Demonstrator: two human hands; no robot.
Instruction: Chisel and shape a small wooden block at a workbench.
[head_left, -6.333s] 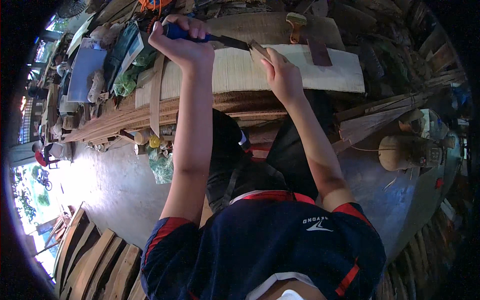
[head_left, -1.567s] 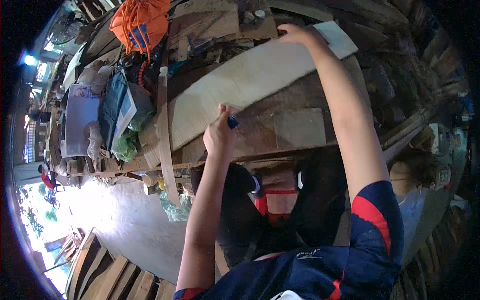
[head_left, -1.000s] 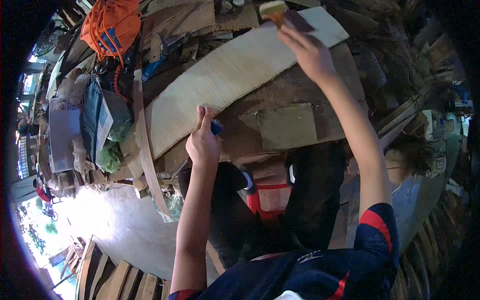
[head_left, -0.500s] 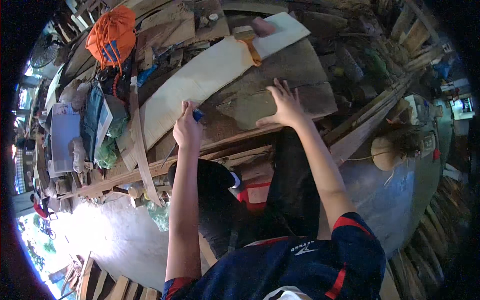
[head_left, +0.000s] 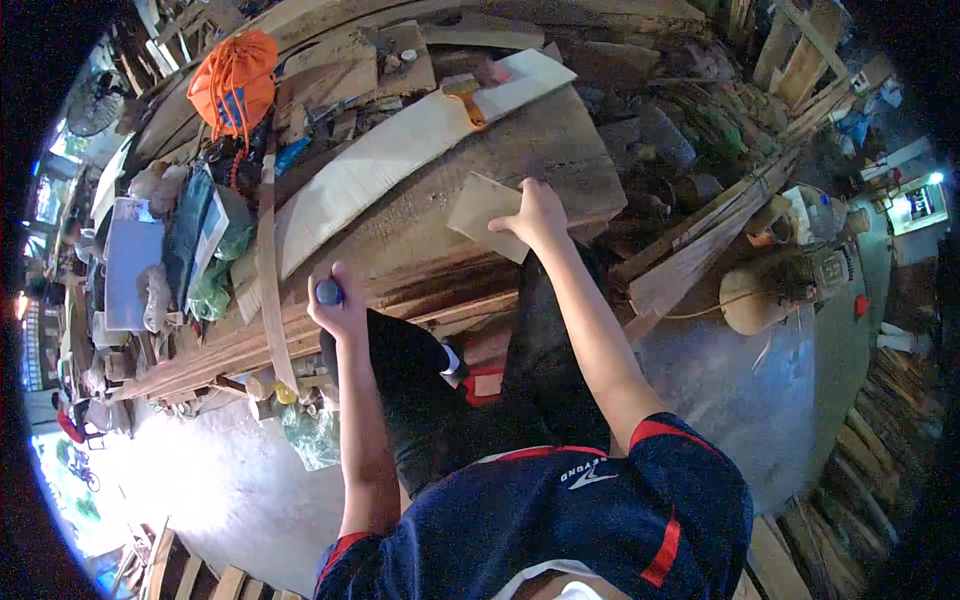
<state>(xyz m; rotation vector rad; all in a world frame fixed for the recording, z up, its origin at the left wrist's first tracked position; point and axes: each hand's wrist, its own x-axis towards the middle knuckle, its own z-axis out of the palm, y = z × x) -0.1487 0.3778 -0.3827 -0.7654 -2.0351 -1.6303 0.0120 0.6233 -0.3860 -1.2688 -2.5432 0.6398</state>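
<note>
A person in a dark blue shirt with red trim leans over a cluttered wooden workbench (head_left: 560,150), seen from above. The right hand (head_left: 535,212) lies with fingers spread apart on a small pale square of board (head_left: 482,208), which rests flat near the bench's front right corner and juts slightly past the edge. The left hand (head_left: 338,305) is clenched around a blue-handled tool (head_left: 328,292) at the bench's front edge; only the rounded handle end shows, so the kind of tool cannot be told. Beyond both hands a long pale plank (head_left: 400,155) runs diagonally across the benchtop, and a paintbrush (head_left: 465,97) with an orange ferrule lies on it near the far end. An orange drawstring bag (head_left: 233,82) sits at the bench's far left, above a white rectangular box (head_left: 128,272) and green plastic bags (head_left: 212,290) packed along the left end. A narrow curved wooden strip (head_left: 268,270) hangs over the front edge beside the left hand. The open room lies below the bench: bare grey concrete floor (head_left: 230,480) to the left and more to the right, where loose wooden slats (head_left: 700,255) lean from the bench toward a round tan vessel (head_left: 752,302), possibly a gourd.
</note>
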